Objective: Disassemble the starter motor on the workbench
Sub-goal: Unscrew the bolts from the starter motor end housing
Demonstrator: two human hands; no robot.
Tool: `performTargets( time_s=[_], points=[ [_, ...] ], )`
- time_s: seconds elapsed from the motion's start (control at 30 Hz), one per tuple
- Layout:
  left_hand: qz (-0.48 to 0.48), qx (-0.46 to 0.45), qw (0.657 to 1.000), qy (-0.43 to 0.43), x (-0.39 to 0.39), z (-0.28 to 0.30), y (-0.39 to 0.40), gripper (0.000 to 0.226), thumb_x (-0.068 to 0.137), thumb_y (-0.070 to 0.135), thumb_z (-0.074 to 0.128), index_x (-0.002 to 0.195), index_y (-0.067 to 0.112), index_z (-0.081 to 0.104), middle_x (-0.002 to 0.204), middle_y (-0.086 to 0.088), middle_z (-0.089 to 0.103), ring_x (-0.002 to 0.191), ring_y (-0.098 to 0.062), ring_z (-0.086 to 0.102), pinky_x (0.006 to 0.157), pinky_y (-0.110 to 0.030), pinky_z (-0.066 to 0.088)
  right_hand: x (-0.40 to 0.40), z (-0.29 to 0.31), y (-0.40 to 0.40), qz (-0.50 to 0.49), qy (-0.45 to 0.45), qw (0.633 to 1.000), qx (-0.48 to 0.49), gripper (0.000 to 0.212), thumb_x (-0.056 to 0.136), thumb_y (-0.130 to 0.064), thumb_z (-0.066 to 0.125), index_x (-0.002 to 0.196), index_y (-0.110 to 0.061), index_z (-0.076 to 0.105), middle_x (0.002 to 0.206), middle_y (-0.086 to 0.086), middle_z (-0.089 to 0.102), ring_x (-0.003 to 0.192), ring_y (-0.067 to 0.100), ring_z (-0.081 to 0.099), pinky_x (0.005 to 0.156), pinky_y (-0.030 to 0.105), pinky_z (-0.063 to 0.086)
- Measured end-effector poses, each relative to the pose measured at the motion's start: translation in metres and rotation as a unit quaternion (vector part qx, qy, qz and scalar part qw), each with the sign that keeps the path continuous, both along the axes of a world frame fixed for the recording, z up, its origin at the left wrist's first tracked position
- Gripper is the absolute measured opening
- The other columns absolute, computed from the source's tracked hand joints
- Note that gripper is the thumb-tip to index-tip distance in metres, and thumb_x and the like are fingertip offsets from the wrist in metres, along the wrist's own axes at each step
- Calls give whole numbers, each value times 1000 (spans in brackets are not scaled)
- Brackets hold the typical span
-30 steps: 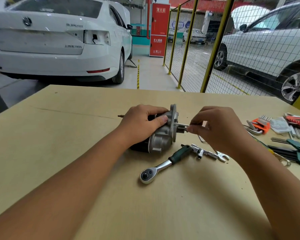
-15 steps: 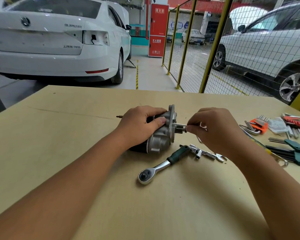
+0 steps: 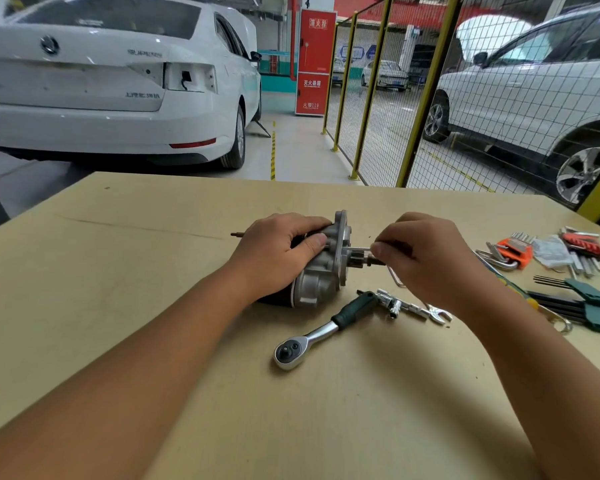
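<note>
Head view: on the workbench, the left hand grips the starter motor while the right hand pinches a slim bolt at its flange. A ratchet lies just beside; hex keys sit right, partly hidden by the forearm.

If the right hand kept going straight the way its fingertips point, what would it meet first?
The right hand pinches a thin metal rod and points left, so it would probably first meet the flange of the starter motor, which the left hand grips.
</note>
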State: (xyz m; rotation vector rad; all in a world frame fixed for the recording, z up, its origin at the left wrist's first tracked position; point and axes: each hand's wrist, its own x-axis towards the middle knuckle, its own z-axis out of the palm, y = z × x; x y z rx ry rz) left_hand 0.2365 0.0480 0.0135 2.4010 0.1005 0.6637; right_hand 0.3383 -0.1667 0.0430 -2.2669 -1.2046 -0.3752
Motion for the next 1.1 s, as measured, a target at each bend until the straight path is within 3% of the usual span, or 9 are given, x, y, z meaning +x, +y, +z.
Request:
performTargets(
  time_s=[0.1, 0.27, 0.37, 0.53, 0.63, 0.7, 0.87, 1.03, 1.1],
  points=[
    [0, -1, 1000, 0, 0, 0, 0, 47, 92, 46, 52, 132, 31, 69, 123, 12, 72, 117, -14, 62, 104, -43, 48, -1, 0, 1, -9, -10, 1000, -12, 10, 93, -18, 70, 91, -13, 78, 81, -9, 58, 76, 7, 53, 67, 20, 40],
    [-1, 16, 1000, 7, -1, 1, 1, 50, 90, 48, 53, 134, 31, 67, 124, 11, 71, 116, -16, 61, 103, -43, 48, -4, 2, 0, -20, -31, 999, -12, 6, 86, -26, 78, 81, -23, 76, 79, -20, 56, 79, 15, 60, 80, 49, 51],
    [0, 18, 1000, 7, -1, 1, 1, 50, 91, 48, 52, 135, 31, 67, 126, 11, 71, 117, -15, 61, 104, -43, 48, -3, 1, 1, -11, -22, 1000, -2, 6, 83, -24, 81, 81, -22, 76, 78, -19, 56, 72, 5, 57, 69, 37, 52],
    [1, 15, 1000, 1, 0, 0, 0, 48, 93, 46, 49, 134, 29, 68, 127, 10, 71, 118, -15, 61, 104, -44, 47, -1, -2, 1, -16, 4, 1000, 0, 27, 76, -24, 87, 75, -31, 61, 74, -17, 57, 65, -1, 52, 57, 16, 35],
    [2, 17, 1000, 1, 0, 0, 1, 48, 93, 47, 49, 134, 30, 68, 126, 11, 71, 117, -15, 61, 104, -44, 47, -2, -5, 1, -6, 0, 1000, 5, 17, 81, -26, 83, 80, -29, 67, 73, -17, 58, 67, -3, 53, 57, 9, 32],
    [2, 17, 1000, 2, 0, 0, 1, 48, 93, 48, 49, 134, 31, 68, 125, 11, 71, 117, -15, 61, 104, -44, 47, -2, -4, 1, 6, 5, 1000, 6, 3, 87, -28, 77, 87, -25, 75, 80, -13, 59, 73, 0, 55, 62, 13, 35],
    [2, 14, 1000, 6, 0, 0, 2, 49, 92, 49, 50, 135, 31, 67, 123, 12, 71, 116, -12, 60, 104, -41, 47, 0, -3, 2, 3, 6, 1000, -16, 6, 91, -16, 73, 89, -15, 78, 82, -7, 58, 72, 3, 54, 64, 16, 36],
    [6, 27, 1000, 11, 0, 0, 2, 52, 90, 50, 51, 136, 32, 66, 127, 12, 70, 117, -13, 60, 104, -42, 47, -4, 0, 2, -23, -29, 999, -16, 3, 84, -26, 80, 84, -24, 78, 81, -19, 58, 79, 16, 59, 79, 46, 51],
    [4, 24, 1000, 9, 0, 0, 2, 51, 92, 50, 50, 136, 31, 66, 128, 12, 70, 118, -13, 60, 105, -43, 46, -5, -1, 2, -28, -30, 999, -5, 6, 81, -26, 83, 81, -25, 76, 80, -19, 58, 77, 15, 59, 76, 44, 51]
  ],
)
